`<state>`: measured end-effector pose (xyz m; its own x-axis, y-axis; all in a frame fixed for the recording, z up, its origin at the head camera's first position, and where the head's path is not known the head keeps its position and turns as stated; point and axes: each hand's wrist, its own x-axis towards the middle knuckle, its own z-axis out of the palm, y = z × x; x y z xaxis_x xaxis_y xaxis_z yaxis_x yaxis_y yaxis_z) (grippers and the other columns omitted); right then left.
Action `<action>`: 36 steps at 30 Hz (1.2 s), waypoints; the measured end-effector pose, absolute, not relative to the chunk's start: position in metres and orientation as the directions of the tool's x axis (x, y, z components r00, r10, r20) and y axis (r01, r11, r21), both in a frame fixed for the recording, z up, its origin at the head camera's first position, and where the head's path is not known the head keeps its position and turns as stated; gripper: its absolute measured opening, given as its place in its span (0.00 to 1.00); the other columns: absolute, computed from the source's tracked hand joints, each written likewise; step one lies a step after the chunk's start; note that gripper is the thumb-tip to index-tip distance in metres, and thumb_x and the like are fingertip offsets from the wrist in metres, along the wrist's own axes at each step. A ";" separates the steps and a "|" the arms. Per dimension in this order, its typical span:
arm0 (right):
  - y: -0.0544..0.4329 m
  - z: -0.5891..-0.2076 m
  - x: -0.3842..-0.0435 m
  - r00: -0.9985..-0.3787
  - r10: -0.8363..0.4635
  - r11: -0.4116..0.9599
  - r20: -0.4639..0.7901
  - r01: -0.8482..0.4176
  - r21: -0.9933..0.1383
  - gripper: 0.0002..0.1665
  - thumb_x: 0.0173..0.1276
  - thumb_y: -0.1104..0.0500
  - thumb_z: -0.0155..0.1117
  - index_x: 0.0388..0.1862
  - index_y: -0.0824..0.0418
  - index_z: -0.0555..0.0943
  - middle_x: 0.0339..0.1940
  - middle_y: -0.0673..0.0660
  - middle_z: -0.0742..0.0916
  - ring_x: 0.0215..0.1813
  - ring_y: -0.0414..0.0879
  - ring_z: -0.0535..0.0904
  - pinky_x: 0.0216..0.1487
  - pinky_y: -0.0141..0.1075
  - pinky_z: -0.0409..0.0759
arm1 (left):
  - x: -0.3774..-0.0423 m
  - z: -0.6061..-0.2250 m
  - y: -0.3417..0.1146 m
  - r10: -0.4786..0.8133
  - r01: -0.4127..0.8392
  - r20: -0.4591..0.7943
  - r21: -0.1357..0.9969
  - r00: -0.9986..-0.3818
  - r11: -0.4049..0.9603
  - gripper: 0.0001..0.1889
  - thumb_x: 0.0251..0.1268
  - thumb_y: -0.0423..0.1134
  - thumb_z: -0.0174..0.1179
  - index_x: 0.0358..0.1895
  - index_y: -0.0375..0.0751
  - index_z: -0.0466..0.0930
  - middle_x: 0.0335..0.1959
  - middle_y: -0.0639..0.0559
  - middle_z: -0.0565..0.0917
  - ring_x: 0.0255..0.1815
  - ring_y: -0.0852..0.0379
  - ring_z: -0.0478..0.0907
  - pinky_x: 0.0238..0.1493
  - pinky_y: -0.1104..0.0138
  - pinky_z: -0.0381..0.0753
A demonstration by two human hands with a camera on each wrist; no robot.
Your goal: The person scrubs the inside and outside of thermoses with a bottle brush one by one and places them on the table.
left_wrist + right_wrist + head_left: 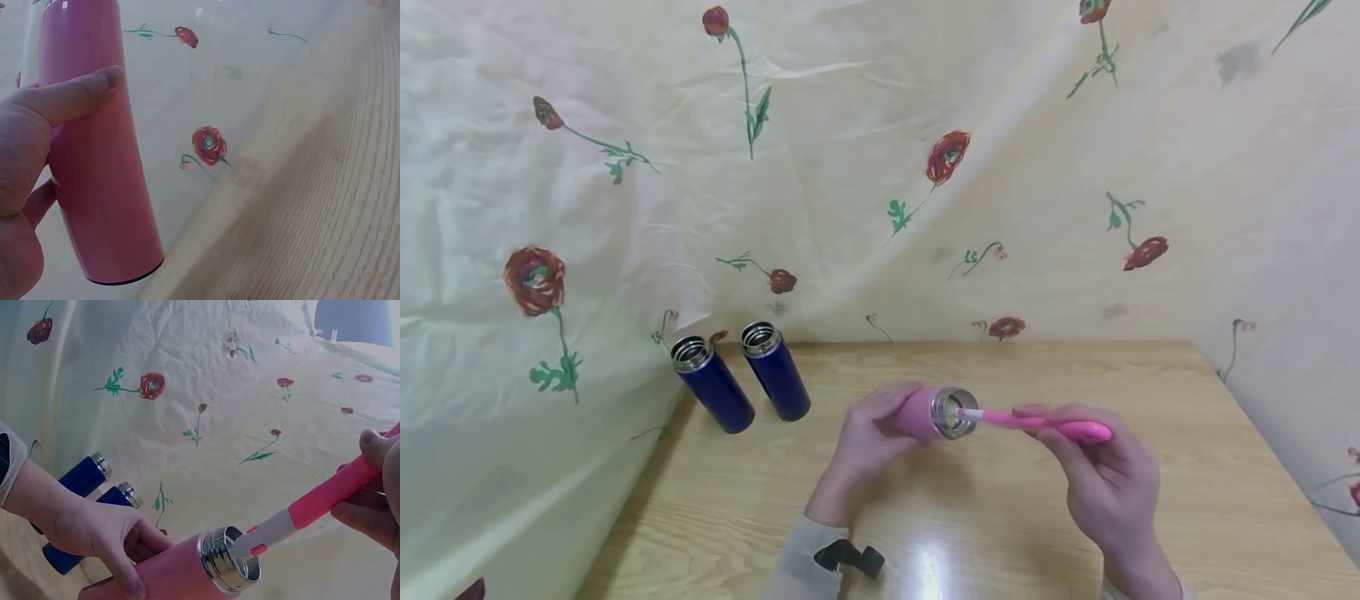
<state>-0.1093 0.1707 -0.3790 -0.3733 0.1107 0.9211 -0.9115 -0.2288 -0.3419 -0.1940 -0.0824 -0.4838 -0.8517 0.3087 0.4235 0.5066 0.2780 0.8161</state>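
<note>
A pink thermos bottle (917, 412) lies tilted in my left hand (868, 429), its uncapped steel mouth facing right. In the left wrist view the thumb and fingers wrap round the bottle's body (106, 181), and its dark-rimmed base shows. My right hand (1108, 483) pinches the pink handle of a bottle brush (1015, 419) between thumb and fingers. The white neck of the brush (269, 534) enters the bottle's mouth, seen in the right wrist view; its head is hidden inside.
Two dark blue thermos bottles (718, 392) stand uncapped side by side at the table's back left. The wooden table (1000, 533) meets a flower-patterned cloth (850, 167) hanging behind and at both sides. A black strap (850, 557) circles the left sleeve.
</note>
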 end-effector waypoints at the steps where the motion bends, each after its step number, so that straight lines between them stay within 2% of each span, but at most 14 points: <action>1: 0.171 -0.378 -0.110 -0.367 0.115 -0.233 0.923 -0.913 -0.334 0.09 0.69 0.80 0.67 0.39 0.88 0.75 0.43 0.71 0.91 0.52 0.53 0.92 0.54 0.33 0.88 | -0.194 -0.484 -0.083 0.311 0.506 0.421 0.816 -0.852 0.280 0.40 0.50 0.30 0.84 0.71 0.56 0.83 0.68 0.61 0.84 0.72 0.53 0.77 0.75 0.44 0.73; 4: 0.171 -0.376 -0.112 -0.344 0.146 -0.238 0.928 -0.922 -0.304 0.09 0.68 0.80 0.67 0.38 0.87 0.75 0.42 0.72 0.91 0.52 0.54 0.92 0.55 0.33 0.88 | -0.196 -0.485 -0.083 0.332 0.521 0.428 0.807 -0.841 0.279 0.40 0.49 0.30 0.84 0.70 0.54 0.84 0.68 0.61 0.84 0.72 0.53 0.77 0.75 0.46 0.72; 8: 0.173 -0.373 -0.111 -0.360 0.230 -0.198 0.904 -0.927 -0.319 0.10 0.67 0.81 0.68 0.36 0.87 0.74 0.40 0.72 0.91 0.47 0.52 0.93 0.42 0.24 0.85 | -0.198 -0.487 -0.083 0.356 0.547 0.444 0.789 -0.822 0.280 0.40 0.48 0.29 0.85 0.70 0.51 0.84 0.68 0.60 0.84 0.72 0.55 0.78 0.76 0.49 0.72; 11: 0.174 -0.373 -0.108 -0.383 0.304 -0.146 0.873 -0.924 -0.354 0.11 0.64 0.82 0.69 0.35 0.89 0.75 0.38 0.71 0.92 0.41 0.49 0.93 0.30 0.19 0.76 | -0.198 -0.487 -0.082 0.367 0.564 0.455 0.774 -0.811 0.287 0.41 0.47 0.28 0.85 0.70 0.50 0.84 0.68 0.59 0.84 0.72 0.55 0.78 0.76 0.50 0.73; 13: 0.174 -0.373 -0.107 -0.386 0.359 -0.107 0.850 -0.921 -0.373 0.10 0.62 0.84 0.69 0.34 0.91 0.75 0.36 0.71 0.92 0.38 0.48 0.93 0.32 0.20 0.82 | -0.199 -0.487 -0.082 0.372 0.575 0.464 0.766 -0.804 0.288 0.40 0.47 0.29 0.85 0.70 0.48 0.84 0.68 0.57 0.84 0.72 0.53 0.78 0.76 0.50 0.73; 15: 0.173 -0.375 -0.104 -0.386 0.409 -0.070 0.827 -0.917 -0.393 0.09 0.60 0.85 0.68 0.34 0.92 0.75 0.35 0.70 0.92 0.36 0.47 0.93 0.31 0.20 0.82 | -0.199 -0.488 -0.082 0.373 0.584 0.472 0.758 -0.799 0.290 0.40 0.48 0.29 0.85 0.70 0.47 0.84 0.68 0.56 0.84 0.71 0.53 0.79 0.76 0.51 0.73; 17: 0.172 -0.376 -0.102 -0.384 0.458 -0.038 0.802 -0.910 -0.414 0.08 0.58 0.87 0.66 0.33 0.93 0.75 0.34 0.70 0.91 0.34 0.47 0.93 0.33 0.25 0.86 | -0.200 -0.489 -0.082 0.367 0.589 0.480 0.751 -0.797 0.297 0.40 0.48 0.29 0.85 0.69 0.47 0.84 0.67 0.55 0.84 0.71 0.53 0.79 0.76 0.51 0.74; 23: 0.170 -0.372 -0.094 -0.387 0.594 0.005 0.705 -0.875 -0.484 0.10 0.56 0.87 0.66 0.35 0.95 0.75 0.31 0.70 0.91 0.30 0.47 0.92 0.29 0.27 0.86 | -0.201 -0.492 -0.082 0.330 0.599 0.506 0.735 -0.797 0.317 0.39 0.47 0.29 0.85 0.69 0.47 0.85 0.67 0.56 0.85 0.71 0.53 0.79 0.75 0.51 0.74; 26: 0.168 -0.367 -0.091 -0.374 0.629 -0.009 0.682 -0.880 -0.475 0.10 0.55 0.87 0.66 0.34 0.95 0.75 0.31 0.71 0.91 0.29 0.47 0.92 0.29 0.27 0.86 | -0.202 -0.493 -0.083 0.319 0.590 0.502 0.741 -0.804 0.321 0.40 0.48 0.29 0.85 0.69 0.48 0.84 0.68 0.57 0.84 0.71 0.53 0.79 0.75 0.50 0.74; 28: 0.167 -0.365 -0.091 -0.349 0.615 -0.039 0.707 -0.909 -0.415 0.11 0.53 0.88 0.67 0.33 0.95 0.75 0.30 0.72 0.91 0.31 0.50 0.92 0.30 0.27 0.87 | -0.202 -0.492 -0.084 0.318 0.576 0.488 0.753 -0.813 0.317 0.40 0.49 0.30 0.85 0.70 0.50 0.84 0.68 0.58 0.84 0.71 0.53 0.78 0.75 0.50 0.74; 31: 0.168 -0.363 -0.094 -0.279 0.536 -0.097 0.797 -0.958 -0.270 0.13 0.52 0.88 0.70 0.30 0.94 0.74 0.30 0.75 0.89 0.35 0.54 0.93 0.33 0.27 0.87 | -0.202 -0.492 -0.086 0.327 0.559 0.467 0.773 -0.821 0.300 0.40 0.49 0.30 0.84 0.70 0.52 0.84 0.68 0.59 0.84 0.72 0.53 0.78 0.76 0.49 0.73; 33: 0.172 -0.363 -0.099 -0.231 0.443 -0.170 0.867 -0.970 -0.171 0.14 0.54 0.87 0.71 0.30 0.93 0.73 0.30 0.76 0.89 0.39 0.57 0.93 0.38 0.29 0.88 | -0.201 -0.491 -0.088 0.339 0.548 0.452 0.787 -0.825 0.284 0.40 0.49 0.29 0.84 0.70 0.52 0.84 0.68 0.59 0.84 0.72 0.53 0.78 0.76 0.49 0.73; 36: 0.181 -0.364 -0.104 -0.188 0.264 -0.290 0.946 -0.951 -0.107 0.08 0.60 0.87 0.64 0.32 0.89 0.72 0.32 0.77 0.89 0.45 0.61 0.93 0.45 0.31 0.89 | -0.200 -0.489 -0.090 0.364 0.534 0.433 0.807 -0.825 0.252 0.40 0.47 0.28 0.84 0.69 0.53 0.84 0.67 0.61 0.85 0.71 0.54 0.78 0.76 0.49 0.73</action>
